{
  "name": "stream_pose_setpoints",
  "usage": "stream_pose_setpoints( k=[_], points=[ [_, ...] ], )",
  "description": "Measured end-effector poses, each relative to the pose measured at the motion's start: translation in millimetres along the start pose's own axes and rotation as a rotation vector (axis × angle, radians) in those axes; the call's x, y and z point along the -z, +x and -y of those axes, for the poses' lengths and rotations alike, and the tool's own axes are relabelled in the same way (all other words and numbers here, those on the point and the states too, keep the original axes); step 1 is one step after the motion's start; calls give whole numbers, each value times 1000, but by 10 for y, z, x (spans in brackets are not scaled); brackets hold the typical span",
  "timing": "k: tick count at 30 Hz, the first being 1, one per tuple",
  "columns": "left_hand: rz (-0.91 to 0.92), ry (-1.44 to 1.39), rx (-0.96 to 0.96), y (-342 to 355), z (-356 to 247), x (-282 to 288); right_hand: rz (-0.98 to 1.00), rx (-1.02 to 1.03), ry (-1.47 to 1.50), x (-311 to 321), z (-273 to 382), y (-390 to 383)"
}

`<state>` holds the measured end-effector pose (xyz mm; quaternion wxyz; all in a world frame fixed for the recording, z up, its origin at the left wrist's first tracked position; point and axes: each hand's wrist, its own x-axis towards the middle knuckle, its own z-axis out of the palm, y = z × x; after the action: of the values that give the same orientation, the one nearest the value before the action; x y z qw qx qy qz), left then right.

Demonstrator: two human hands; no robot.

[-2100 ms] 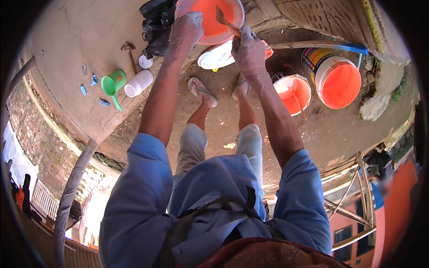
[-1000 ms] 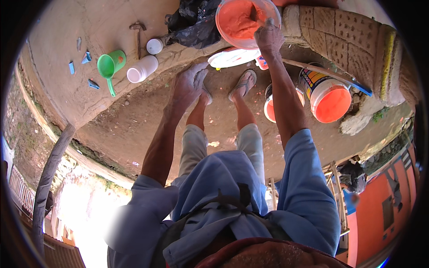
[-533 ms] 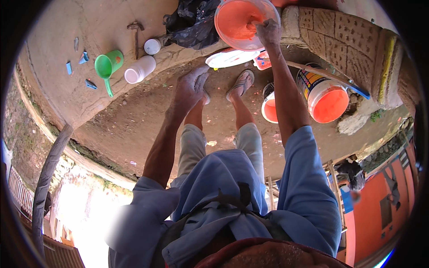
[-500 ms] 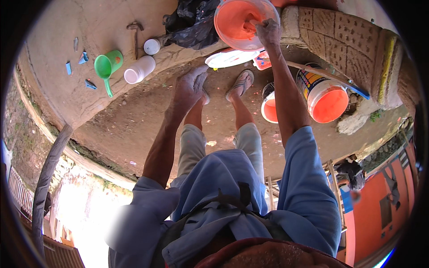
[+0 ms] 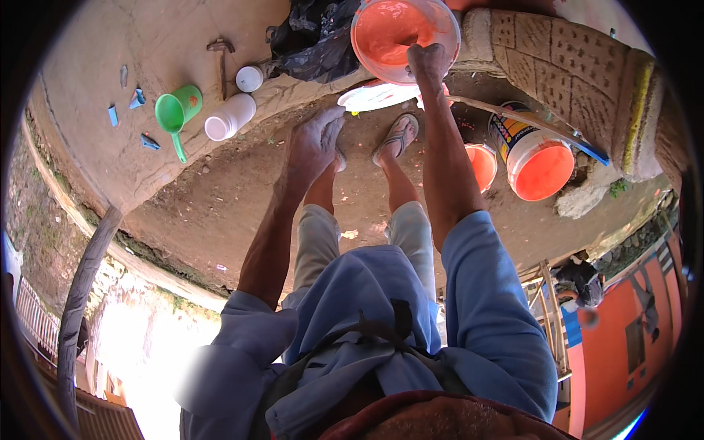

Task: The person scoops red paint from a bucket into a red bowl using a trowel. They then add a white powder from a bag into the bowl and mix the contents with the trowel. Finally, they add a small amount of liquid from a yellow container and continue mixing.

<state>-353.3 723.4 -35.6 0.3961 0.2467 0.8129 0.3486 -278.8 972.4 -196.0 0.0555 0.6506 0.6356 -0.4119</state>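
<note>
One right hand (image 5: 428,62), gripped tool (image 5: 412,39) perhaps paint-sunk, mostly hidden, bucket (image 5: 390,74) cropped above.

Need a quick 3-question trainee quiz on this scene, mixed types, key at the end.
1. True or false: the left hand is gripping the hammer's handle.

2. Which is just left of the white jar in the picture?
A) black plastic bag
B) green dipper
C) blue-ended pole

3. Fill in: the right hand is at a round tub containing a wet mix coloured ____.

Key:
1. False; the hand is open with nothing visible in it.
2. B
3. orange
</note>
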Motion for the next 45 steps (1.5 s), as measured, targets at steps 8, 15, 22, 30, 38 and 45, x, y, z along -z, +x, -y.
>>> stream_pose_setpoints(
  k=[8,15,22,30,38,45],
  points=[
    [6,-65,40,-31,14,67,-211,146,27,-488,-136,93],
    [-47,-46,-20,39,-25,85,25,212,-47,-557,-35,-13],
    [-53,468,-445,1108,-343,-646,-274,449,-286,348,-30,-794],
    [165,918,-73,2574,326,-1456,-386,463,246,602,-843,-1487],
    [45,882,72,3028,832,-1647,-305,285,478,890,-1195,-1783],
    [-181,320,298,3110,702,-1858,-301,232,658,998,-1224,-1744]
  ],
)
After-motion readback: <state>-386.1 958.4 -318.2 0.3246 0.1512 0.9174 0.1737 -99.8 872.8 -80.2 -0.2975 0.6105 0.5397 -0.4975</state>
